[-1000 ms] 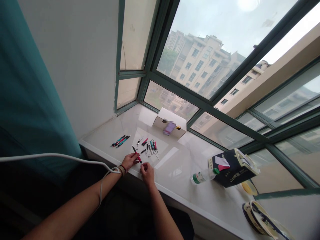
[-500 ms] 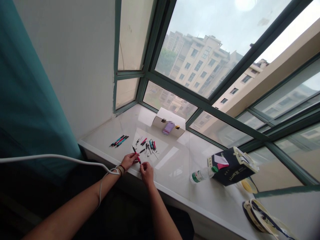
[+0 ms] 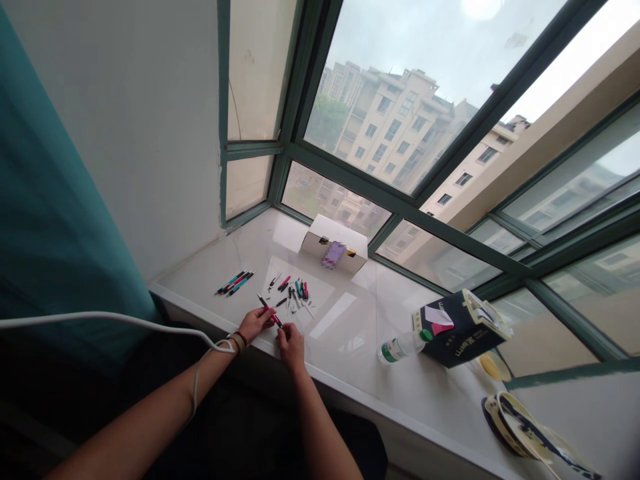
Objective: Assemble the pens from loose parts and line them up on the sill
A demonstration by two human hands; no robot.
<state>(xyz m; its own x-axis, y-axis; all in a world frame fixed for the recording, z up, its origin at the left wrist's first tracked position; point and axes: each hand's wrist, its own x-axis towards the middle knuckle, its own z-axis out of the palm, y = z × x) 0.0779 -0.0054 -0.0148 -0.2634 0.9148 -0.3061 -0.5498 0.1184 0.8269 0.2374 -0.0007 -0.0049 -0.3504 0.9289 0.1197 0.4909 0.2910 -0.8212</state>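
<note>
Near the front edge of the white sill, my left hand [image 3: 256, 325] is closed round a black-and-red pen [image 3: 263, 303], which slants with its narrow black end pointing up and left. My right hand [image 3: 291, 343] has its fingers pinched at the pen's lower end; how they grip it is partly hidden. Just beyond the hands lie loose pen parts [image 3: 295, 293]: red, black and teal barrels, thin rods and small pieces. To their left, several whole pens [image 3: 236, 283] in teal, red and black rest side by side.
A white open box [image 3: 313, 243] with a blurred purple item [image 3: 333, 255] stands toward the window. On the right are a plastic bottle [image 3: 400, 348], a dark carton [image 3: 450, 333] and a round cream-coloured object [image 3: 505, 423]. A white cable [image 3: 125, 318] crosses at left over my wrist.
The whole view has shifted slightly, so things sit a little further left. Both hands stay on the pen in nearly the same pose, and the pen lies a little flatter.
</note>
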